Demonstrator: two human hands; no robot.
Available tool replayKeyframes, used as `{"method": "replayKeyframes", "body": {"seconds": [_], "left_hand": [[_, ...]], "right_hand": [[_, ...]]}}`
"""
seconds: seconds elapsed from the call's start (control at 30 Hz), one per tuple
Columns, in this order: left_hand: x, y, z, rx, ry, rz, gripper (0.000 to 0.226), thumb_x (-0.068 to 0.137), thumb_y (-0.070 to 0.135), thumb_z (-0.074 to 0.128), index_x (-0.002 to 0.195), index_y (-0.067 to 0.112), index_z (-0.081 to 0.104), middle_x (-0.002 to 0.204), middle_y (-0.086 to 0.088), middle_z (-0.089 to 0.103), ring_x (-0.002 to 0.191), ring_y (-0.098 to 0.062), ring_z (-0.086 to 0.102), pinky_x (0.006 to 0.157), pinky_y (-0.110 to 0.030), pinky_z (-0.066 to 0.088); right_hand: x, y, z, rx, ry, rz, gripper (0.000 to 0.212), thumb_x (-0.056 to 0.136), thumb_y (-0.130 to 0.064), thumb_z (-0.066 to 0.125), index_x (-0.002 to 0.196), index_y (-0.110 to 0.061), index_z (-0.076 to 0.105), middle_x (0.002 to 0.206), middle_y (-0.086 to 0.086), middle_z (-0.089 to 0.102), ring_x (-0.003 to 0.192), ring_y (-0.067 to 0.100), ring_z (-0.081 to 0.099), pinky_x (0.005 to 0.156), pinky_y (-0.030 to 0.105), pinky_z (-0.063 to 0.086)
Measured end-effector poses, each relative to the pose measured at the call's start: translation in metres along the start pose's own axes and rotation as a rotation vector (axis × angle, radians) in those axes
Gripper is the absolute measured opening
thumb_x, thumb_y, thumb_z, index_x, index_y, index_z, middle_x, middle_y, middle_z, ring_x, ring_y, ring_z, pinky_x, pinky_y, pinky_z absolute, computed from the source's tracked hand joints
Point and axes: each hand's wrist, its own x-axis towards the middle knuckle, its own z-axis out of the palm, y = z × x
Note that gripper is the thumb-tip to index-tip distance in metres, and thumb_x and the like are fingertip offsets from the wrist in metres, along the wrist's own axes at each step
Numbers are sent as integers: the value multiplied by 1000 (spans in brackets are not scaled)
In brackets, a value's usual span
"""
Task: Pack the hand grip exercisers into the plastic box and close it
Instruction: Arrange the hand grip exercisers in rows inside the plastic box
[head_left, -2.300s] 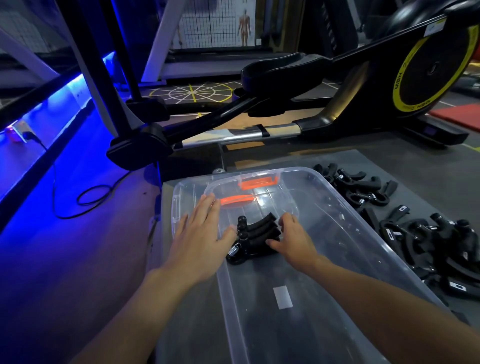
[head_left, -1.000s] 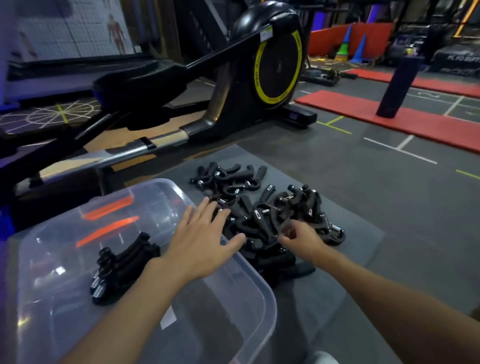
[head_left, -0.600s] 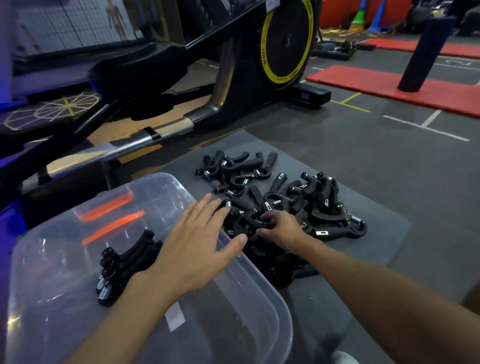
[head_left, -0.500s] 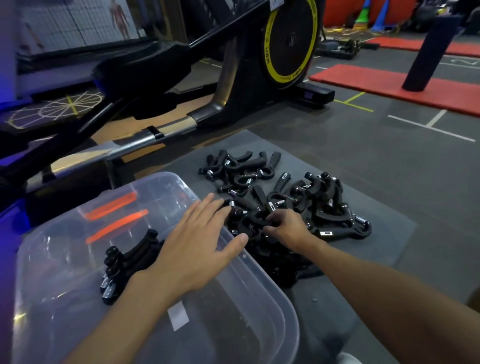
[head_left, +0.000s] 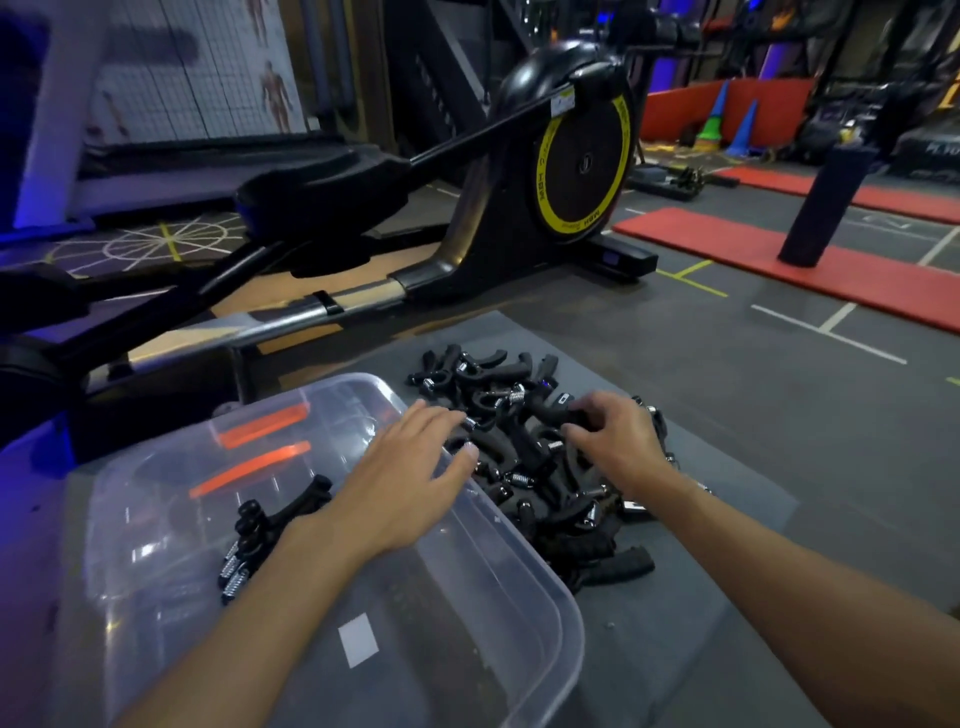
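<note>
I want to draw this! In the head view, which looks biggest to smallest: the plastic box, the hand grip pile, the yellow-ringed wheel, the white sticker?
clear plastic box
pile of hand grip exercisers
yellow-ringed wheel
white sticker
The wheel is farther away, so it may really be bigger than it looks.

One plastic box (head_left: 563, 618), one left hand (head_left: 410, 483), one right hand (head_left: 618, 441), exercisers (head_left: 519, 457) too tangled to count.

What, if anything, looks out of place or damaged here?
Nothing looks damaged. The hand grip exercisers lie in a tangled heap on the mat beside the plastic box, only a few stacked inside; the right hand grips one.
</note>
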Motion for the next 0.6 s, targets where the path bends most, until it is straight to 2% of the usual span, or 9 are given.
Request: {"method": "replayKeyframes", "body": {"seconds": [0.07, 0.13, 0.23, 0.3, 0.37, 0.43, 0.5, 0.6], "left_hand": [[-1, 5, -15, -44, 74, -7, 60, 94, 57, 33, 144, 24, 40, 150, 6, 39, 144, -13, 23, 117, -37, 21], [-2, 10, -32, -96, 150, -13, 50, 98, 46, 42, 142, 23, 42, 147, 5, 43, 138, -12, 33, 113, -35, 28], [-10, 14, -58, -174, 264, -19, 46, 97, 39, 49, 141, 26, 42, 144, 7, 44, 132, -9, 39, 108, -32, 32], [-17, 14, -74, -208, 328, -22, 47, 97, 37, 52, 142, 28, 41, 142, 13, 43, 129, -4, 38, 107, -30, 32], [-25, 9, -87, -238, 371, -31, 50, 96, 34, 54, 143, 30, 39, 136, 20, 41, 125, 3, 36, 104, -24, 29], [-32, -3, -96, -270, 391, -56, 53, 95, 34, 57, 144, 33, 37, 140, 19, 43, 128, 1, 39, 106, -27, 32], [-41, -17, -100, -297, 387, -91, 55, 93, 32, 60, 143, 35, 38, 140, 13, 48, 130, -6, 44, 108, -34, 36], [-59, -37, -101, -297, 378, -161, 54, 92, 22, 63, 141, 31, 43, 129, 6, 55, 122, -9, 50, 104, -33, 43]], "right_hand": [[-5, -23, -14, 31, 41, -60, 21, 81, -17, 75, 98, -29, 69, 78, -7, 66, 65, 8, 60, 57, 12, 44], [-11, -49, -25, 101, 48, -130, 21, 80, -16, 76, 96, -28, 70, 71, -11, 62, 59, 3, 58, 56, 14, 43], [-24, -87, -33, 161, -1, -264, 21, 80, -13, 76, 94, -27, 71, 68, -13, 62, 54, -3, 55, 54, 7, 39], [-34, -109, -30, 182, -44, -344, 23, 78, -13, 77, 92, -31, 70, 70, -10, 67, 58, 0, 58, 60, 13, 45], [-43, -127, -22, 205, -93, -398, 28, 77, -12, 78, 90, -36, 69, 78, -4, 73, 69, 10, 67, 70, 27, 55], [-52, -140, -12, 208, -147, -433, 33, 77, -10, 78, 89, -38, 67, 83, -3, 74, 76, 12, 70, 77, 31, 58], [-58, -152, -2, 193, -210, -464, 32, 78, -8, 77, 92, -36, 68, 85, -5, 74, 77, 7, 70, 75, 24, 57], [-63, -164, 16, 161, -274, -504, 30, 78, -8, 76, 98, -29, 71, 85, -9, 71, 77, 1, 67, 73, 15, 52]]}}
